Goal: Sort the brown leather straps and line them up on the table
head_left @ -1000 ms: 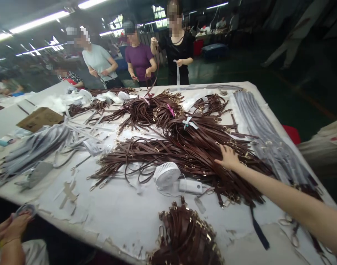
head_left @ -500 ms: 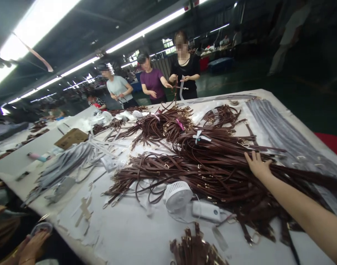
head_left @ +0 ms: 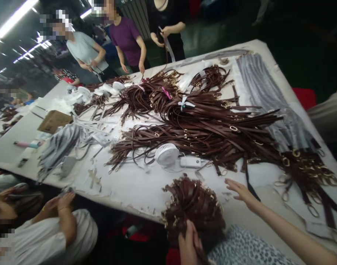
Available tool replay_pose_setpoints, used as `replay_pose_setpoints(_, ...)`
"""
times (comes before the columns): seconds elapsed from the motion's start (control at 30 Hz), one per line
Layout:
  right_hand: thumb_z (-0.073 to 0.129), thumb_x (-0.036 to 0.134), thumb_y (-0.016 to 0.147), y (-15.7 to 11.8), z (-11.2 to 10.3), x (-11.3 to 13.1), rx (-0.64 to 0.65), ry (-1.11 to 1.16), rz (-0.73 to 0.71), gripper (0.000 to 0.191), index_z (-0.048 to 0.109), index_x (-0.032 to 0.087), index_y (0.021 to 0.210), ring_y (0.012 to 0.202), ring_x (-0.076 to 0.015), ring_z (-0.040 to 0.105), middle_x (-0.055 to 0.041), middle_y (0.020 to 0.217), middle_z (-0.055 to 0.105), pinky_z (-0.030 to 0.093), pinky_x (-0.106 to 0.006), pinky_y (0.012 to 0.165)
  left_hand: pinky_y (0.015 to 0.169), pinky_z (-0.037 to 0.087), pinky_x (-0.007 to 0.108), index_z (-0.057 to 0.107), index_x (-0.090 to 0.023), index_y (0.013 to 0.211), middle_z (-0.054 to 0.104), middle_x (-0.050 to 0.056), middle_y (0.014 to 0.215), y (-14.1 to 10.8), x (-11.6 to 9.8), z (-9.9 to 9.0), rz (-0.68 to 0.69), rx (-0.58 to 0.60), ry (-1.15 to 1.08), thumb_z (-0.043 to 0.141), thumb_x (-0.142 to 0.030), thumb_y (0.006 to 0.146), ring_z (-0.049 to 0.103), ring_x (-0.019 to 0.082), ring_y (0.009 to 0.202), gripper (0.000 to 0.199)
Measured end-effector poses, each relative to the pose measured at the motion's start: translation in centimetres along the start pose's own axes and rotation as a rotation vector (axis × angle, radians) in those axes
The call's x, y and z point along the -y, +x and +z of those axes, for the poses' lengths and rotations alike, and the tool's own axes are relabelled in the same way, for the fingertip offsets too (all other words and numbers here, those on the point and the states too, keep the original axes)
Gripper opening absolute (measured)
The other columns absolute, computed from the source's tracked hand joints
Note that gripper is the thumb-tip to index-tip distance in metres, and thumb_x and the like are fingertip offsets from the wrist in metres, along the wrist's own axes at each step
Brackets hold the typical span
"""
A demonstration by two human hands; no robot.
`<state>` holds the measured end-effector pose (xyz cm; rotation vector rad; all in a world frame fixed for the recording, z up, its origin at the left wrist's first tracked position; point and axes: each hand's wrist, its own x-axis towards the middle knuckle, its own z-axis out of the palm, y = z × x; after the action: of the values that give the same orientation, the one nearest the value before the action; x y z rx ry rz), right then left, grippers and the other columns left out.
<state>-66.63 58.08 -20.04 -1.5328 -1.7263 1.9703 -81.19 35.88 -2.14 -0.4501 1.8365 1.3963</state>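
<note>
My left hand (head_left: 189, 241) is closed on a brown strap at the bottom of the view, against a thick bundle of brown straps (head_left: 196, 206) with gold clasps. That bundle lies at the table's near edge and over my lap. To its right my right hand (head_left: 241, 191) hovers above the white tabletop with its fingers spread, holding nothing. Beyond the hands stretches a long pile of brown straps (head_left: 207, 138). A white fan (head_left: 167, 154) and a white power box (head_left: 190, 162) are in front of that pile.
Grey wrapped straps (head_left: 256, 84) run along the table's right side, with more grey straps (head_left: 62, 145) at left by a cardboard box (head_left: 53, 121). Three people stand across the table. Another person's hands (head_left: 62, 204) are at lower left. A red stool (head_left: 303, 97) stands at right.
The view has tilted down. My right hand has left the long strap pile and come back toward me. My left hand and more of the near bundle have come into view.
</note>
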Motion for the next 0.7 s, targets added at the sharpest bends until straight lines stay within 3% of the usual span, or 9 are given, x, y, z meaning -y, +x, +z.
replay_pose_setpoints(0.07, 0.027, 0.077, 0.092, -4.8, 1.1, -1.0, 0.141, 0.232, 0.103, 0.077, 0.043, 0.029, 0.150, 0.127, -0.0332, 0.060, -0.0129, 0.154, 0.048, 0.062, -0.047, 0.081, 0.045, 0.031, 0.018, 0.049, -0.019, 0.067, 0.034, -0.009, 0.050, -1.8, 0.7, 1.2, 0.053, 0.100, -0.048, 0.077, -0.074, 0.065, 0.032, 0.004, 0.044, 0.062)
replay_pose_setpoints(0.13, 0.036, 0.077, 0.092, -8.1, 1.3, -1.1, 0.165, 0.456, 0.150, 0.073, 0.035, 0.037, 0.154, 0.136, -0.0306, 0.052, -0.0055, 0.161, 0.038, 0.060, -0.046, 0.089, 0.045, 0.031, 0.019, 0.049, -0.019, 0.067, 0.036, -0.009, 0.047, -3.5, 1.4, 2.4, 0.085, 0.252, -0.006, 0.073, -0.074, 0.070, 0.033, 0.005, 0.043, 0.060)
replay_pose_setpoints(0.2, 0.052, 0.074, 0.088, -10.1, 0.7, -1.2, 0.047, 0.543, 0.132, 0.076, 0.035, 0.039, 0.153, 0.144, -0.0282, 0.042, -0.0005, 0.163, 0.035, 0.054, -0.045, 0.103, 0.045, 0.031, 0.020, 0.051, -0.019, 0.069, 0.037, -0.009, 0.043, -4.2, 2.1, 3.2, 0.116, 0.404, 0.110, 0.067, -0.073, 0.078, 0.034, 0.005, 0.040, 0.057)
replay_pose_setpoints(0.3, 0.058, 0.072, 0.084, -11.2, -0.7, -3.1, -0.177, 0.382, 0.015, 0.080, 0.038, 0.035, 0.152, 0.147, -0.0281, 0.037, -0.0003, 0.162, 0.037, 0.045, -0.044, 0.114, 0.048, 0.035, 0.022, 0.054, -0.018, 0.070, 0.042, -0.006, 0.040, -2.2, 3.8, 4.0, 0.178, 0.585, 0.277, 0.063, -0.074, 0.079, 0.039, 0.008, 0.038, 0.058)
replay_pose_setpoints(0.37, 0.057, 0.076, 0.079, -11.2, -1.5, -5.4, -0.275, 0.238, 0.013, 0.089, 0.039, 0.028, 0.152, 0.138, -0.0325, 0.050, -0.0081, 0.156, 0.047, 0.047, -0.048, 0.112, 0.052, 0.041, 0.024, 0.056, -0.018, 0.070, 0.050, -0.003, 0.043, 0.9, 5.3, 4.3, 0.198, 0.563, 0.353, 0.063, -0.078, 0.075, 0.048, 0.011, 0.043, 0.060)
replay_pose_setpoints(0.43, 0.061, 0.079, 0.069, -11.3, -2.2, -7.9, -0.365, 0.144, 0.083, 0.102, 0.042, 0.019, 0.149, 0.122, -0.0382, 0.062, -0.0184, 0.145, 0.056, 0.050, -0.054, 0.106, 0.055, 0.043, 0.025, 0.058, -0.018, 0.075, 0.059, 0.000, 0.052, 4.4, 6.8, 4.4, 0.223, 0.426, 0.383, 0.062, -0.080, 0.071, 0.053, 0.013, 0.050, 0.063)
replay_pose_setpoints(0.53, 0.066, 0.077, 0.056, -11.6, -3.0, -10.4, -0.493, 0.114, 0.115, 0.113, 0.045, 0.008, 0.144, 0.121, -0.0458, 0.059, -0.0286, 0.148, 0.049, 0.043, -0.061, 0.109, 0.056, 0.044, 0.026, 0.060, -0.018, 0.077, 0.064, 0.003, 0.062, 7.9, 8.0, 4.7, 0.271, 0.377, 0.426, 0.065, -0.078, 0.068, 0.054, 0.014, 0.054, 0.061)
replay_pose_setpoints(0.6, 0.066, 0.074, 0.054, -11.8, -3.6, -10.8, -0.559, 0.110, 0.060, 0.113, 0.046, 0.007, 0.142, 0.130, -0.0463, 0.052, -0.0280, 0.152, 0.043, 0.036, -0.059, 0.116, 0.058, 0.046, 0.029, 0.059, -0.019, 0.073, 0.063, 0.003, 0.060, 8.3, 7.8, 5.3, 0.319, 0.373, 0.450, 0.065, -0.077, 0.069, 0.055, 0.016, 0.054, 0.058)
replay_pose_setpoints(0.7, 0.067, 0.072, 0.054, -10.6, -4.4, -10.1, -0.567, 0.161, -0.037, 0.104, 0.052, 0.010, 0.137, 0.135, -0.0421, 0.049, -0.0228, 0.150, 0.048, 0.032, -0.053, 0.120, 0.066, 0.052, 0.036, 0.060, -0.020, 0.072, 0.062, 0.005, 0.059, 6.5, 7.0, 7.1, 0.428, 0.330, 0.457, 0.061, -0.076, 0.073, 0.061, 0.022, 0.060, 0.057)
